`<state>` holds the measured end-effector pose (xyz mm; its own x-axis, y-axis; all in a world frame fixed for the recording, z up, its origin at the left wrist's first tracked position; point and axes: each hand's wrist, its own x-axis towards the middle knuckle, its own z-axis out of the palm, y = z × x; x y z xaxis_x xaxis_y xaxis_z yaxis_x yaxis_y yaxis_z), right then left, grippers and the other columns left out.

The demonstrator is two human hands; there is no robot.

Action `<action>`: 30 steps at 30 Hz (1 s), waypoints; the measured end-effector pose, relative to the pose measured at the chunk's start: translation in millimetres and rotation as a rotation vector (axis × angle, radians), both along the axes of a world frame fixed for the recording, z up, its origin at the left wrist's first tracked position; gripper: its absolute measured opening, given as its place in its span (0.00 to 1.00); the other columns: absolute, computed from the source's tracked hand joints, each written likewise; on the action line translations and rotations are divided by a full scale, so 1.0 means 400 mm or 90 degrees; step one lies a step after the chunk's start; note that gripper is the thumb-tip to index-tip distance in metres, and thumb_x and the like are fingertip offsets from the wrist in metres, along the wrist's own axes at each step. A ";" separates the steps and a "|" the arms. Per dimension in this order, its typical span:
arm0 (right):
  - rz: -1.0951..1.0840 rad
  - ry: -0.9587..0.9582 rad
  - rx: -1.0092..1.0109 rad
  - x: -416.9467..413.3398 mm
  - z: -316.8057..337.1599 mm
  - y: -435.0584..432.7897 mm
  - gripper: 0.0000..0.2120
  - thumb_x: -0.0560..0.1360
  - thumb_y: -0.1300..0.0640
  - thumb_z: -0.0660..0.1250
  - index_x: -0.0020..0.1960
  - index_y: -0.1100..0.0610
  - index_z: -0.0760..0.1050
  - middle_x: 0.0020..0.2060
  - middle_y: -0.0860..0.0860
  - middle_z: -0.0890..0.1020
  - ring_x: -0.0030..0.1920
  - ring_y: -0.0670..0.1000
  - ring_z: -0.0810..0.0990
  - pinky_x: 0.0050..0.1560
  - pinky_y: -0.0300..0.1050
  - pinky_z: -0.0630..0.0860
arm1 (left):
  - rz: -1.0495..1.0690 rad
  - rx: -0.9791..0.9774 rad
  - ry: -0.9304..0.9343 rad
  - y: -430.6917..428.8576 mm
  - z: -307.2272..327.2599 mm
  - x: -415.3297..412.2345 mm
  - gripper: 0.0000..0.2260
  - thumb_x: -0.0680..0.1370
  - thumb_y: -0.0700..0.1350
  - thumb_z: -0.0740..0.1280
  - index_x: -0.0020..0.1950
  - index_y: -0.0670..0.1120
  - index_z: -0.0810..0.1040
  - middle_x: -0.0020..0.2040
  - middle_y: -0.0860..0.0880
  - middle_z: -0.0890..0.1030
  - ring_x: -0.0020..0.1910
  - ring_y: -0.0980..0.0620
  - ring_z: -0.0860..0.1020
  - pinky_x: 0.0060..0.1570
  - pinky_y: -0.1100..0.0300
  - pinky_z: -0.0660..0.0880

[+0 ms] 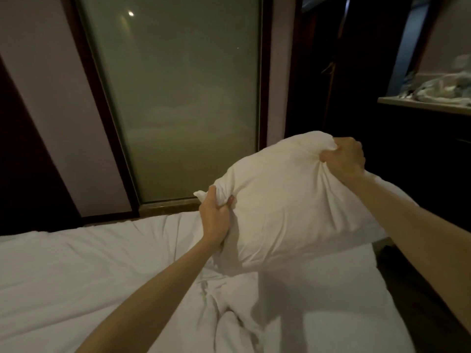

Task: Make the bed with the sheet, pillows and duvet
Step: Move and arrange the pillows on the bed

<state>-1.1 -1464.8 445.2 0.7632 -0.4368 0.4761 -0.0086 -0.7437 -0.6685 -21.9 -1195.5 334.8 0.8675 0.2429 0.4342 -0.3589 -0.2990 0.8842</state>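
pillow (285,200): white, held up in the air above the bed, right of centre, tilted with its far right corner highest; we see no part of it touching the mattress.
left hand (215,215): our fingers curled tight round the pillow's left edge, bunching the fabric.
right hand (342,159): our fist clamped on the pillow's far right corner.
sheet (89,271): white, spread over the bed, rumpled into folds near centre under the pillow.
frosted glass panel (178,98): far side, dark frame.
counter (423,104): far right, blurred pale heap on it.
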 end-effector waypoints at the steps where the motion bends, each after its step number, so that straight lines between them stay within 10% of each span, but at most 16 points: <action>1: -0.016 0.004 -0.002 -0.019 -0.015 -0.027 0.20 0.71 0.59 0.69 0.62 0.61 0.76 0.53 0.61 0.80 0.55 0.63 0.78 0.51 0.51 0.74 | -0.011 0.010 0.001 -0.024 -0.007 -0.008 0.06 0.76 0.43 0.68 0.51 0.45 0.73 0.45 0.51 0.79 0.44 0.53 0.76 0.41 0.62 0.72; 5: -0.036 0.078 0.018 -0.080 -0.118 -0.129 0.09 0.69 0.58 0.70 0.47 0.62 0.77 0.41 0.59 0.78 0.46 0.63 0.79 0.40 0.46 0.70 | -0.023 0.108 0.074 -0.104 -0.048 -0.041 0.17 0.78 0.47 0.67 0.64 0.44 0.72 0.56 0.51 0.78 0.53 0.50 0.76 0.53 0.58 0.71; 15: -0.049 0.362 0.109 -0.179 -0.418 -0.211 0.41 0.75 0.49 0.69 0.76 0.64 0.50 0.72 0.64 0.62 0.71 0.64 0.62 0.68 0.55 0.62 | -0.047 0.460 0.420 -0.137 -0.229 -0.086 0.27 0.76 0.59 0.65 0.64 0.42 0.63 0.63 0.42 0.70 0.60 0.41 0.72 0.59 0.45 0.72; 20: -0.133 0.397 0.080 -0.174 -0.445 -0.185 0.42 0.74 0.45 0.67 0.76 0.59 0.47 0.74 0.62 0.54 0.73 0.64 0.55 0.70 0.60 0.58 | 0.010 0.424 0.410 -0.148 -0.257 -0.102 0.37 0.73 0.59 0.68 0.73 0.44 0.54 0.73 0.44 0.57 0.70 0.41 0.60 0.66 0.41 0.62; 25: -0.033 0.344 -0.190 -0.152 -0.428 -0.127 0.22 0.81 0.47 0.52 0.74 0.48 0.58 0.75 0.55 0.53 0.75 0.60 0.52 0.73 0.62 0.53 | -0.099 0.540 0.275 -0.170 -0.233 -0.082 0.42 0.72 0.63 0.67 0.76 0.56 0.45 0.77 0.54 0.42 0.77 0.43 0.43 0.71 0.36 0.46; 30: 0.141 0.510 -0.169 -0.158 -0.495 -0.140 0.29 0.80 0.39 0.50 0.77 0.42 0.42 0.77 0.50 0.41 0.77 0.57 0.39 0.74 0.62 0.41 | -0.296 0.670 0.377 -0.180 -0.270 -0.055 0.45 0.71 0.68 0.64 0.76 0.58 0.38 0.78 0.52 0.38 0.76 0.41 0.38 0.68 0.29 0.44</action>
